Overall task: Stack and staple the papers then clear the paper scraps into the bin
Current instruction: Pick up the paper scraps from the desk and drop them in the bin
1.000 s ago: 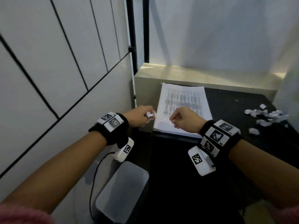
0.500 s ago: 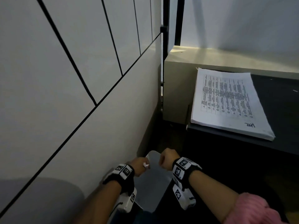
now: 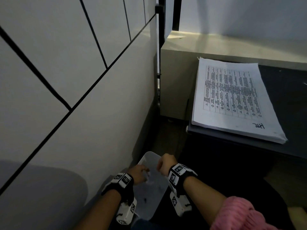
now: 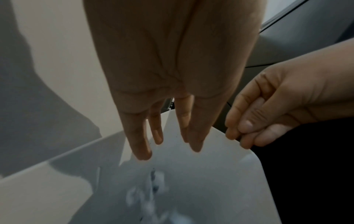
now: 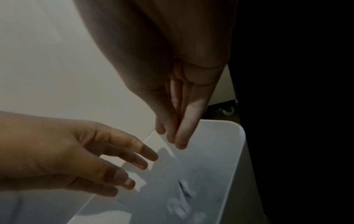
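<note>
Paper scraps (image 4: 151, 192): small, pale, crumpled bits were seen blurred inside the bin, directly below the fingers of the left hand; they looked to be falling or just landed.
Change: half a second earlier a white scrap was pinched in the left hand above the bin; now that hand was spread and nothing was held, so this load was judged to have been dropped in.
Bin (image 3: 150, 156): a pale, smooth plastic tub with rounded corners was set on the floor beneath both hands, against the panelled wall.
Left hand (image 3: 138, 173): the fingers were straight and fanned apart, pointing down into the bin, with nothing held.
Right hand (image 3: 165, 164): the fingers were curled with the thumb laid across them at the bin's far rim; whether a scrap was pinched inside could not be told.
Papers (image 3: 232, 100): a thick, squared stack of printed sheets lay flat on the dark surface, up and to the right of the hands; no staple could be made out.
Task meaning: the clearing step was judged under way; whether more scraps were left on the surface was not shown.
</note>
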`<control>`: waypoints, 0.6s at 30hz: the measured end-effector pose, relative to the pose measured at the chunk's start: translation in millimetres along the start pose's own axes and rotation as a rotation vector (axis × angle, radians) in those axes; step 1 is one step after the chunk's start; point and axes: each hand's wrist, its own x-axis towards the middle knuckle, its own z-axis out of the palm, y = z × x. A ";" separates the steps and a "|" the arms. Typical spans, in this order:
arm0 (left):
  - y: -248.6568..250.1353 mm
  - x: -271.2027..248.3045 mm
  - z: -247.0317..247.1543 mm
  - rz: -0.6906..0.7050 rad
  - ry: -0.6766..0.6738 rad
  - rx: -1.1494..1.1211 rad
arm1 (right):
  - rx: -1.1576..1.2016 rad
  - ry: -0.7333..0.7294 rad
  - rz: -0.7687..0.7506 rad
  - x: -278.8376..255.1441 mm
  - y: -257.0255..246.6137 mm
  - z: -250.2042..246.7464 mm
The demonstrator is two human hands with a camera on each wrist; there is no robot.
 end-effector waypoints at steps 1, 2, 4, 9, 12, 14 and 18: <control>0.2 0.0 -0.1 -0.013 -0.009 -0.005 | 0.005 -0.004 -0.006 -0.9 -0.2 -1.5; 0.6 -0.3 -1.1 -0.020 -0.013 -0.009 | 0.004 -0.006 -0.013 -2.3 -0.7 -3.8; 3.0 -2.1 -5.9 -0.011 -0.005 -0.010 | -0.005 -0.003 -0.046 -6.2 -1.7 -9.7; 18.4 -12.1 -31.8 0.049 -0.005 0.051 | -0.080 -0.008 -0.187 -34.8 -16.7 -32.7; 41.6 -23.2 -59.1 0.115 0.035 0.167 | -0.120 -0.068 -0.316 -67.1 -28.0 -58.2; 64.4 -33.9 -78.7 0.181 0.086 0.239 | -0.160 -0.087 -0.431 -93.3 -26.3 -81.2; 129.1 -64.8 -115.9 0.314 0.139 0.373 | -0.200 -0.027 -0.571 -150.2 -1.1 -141.5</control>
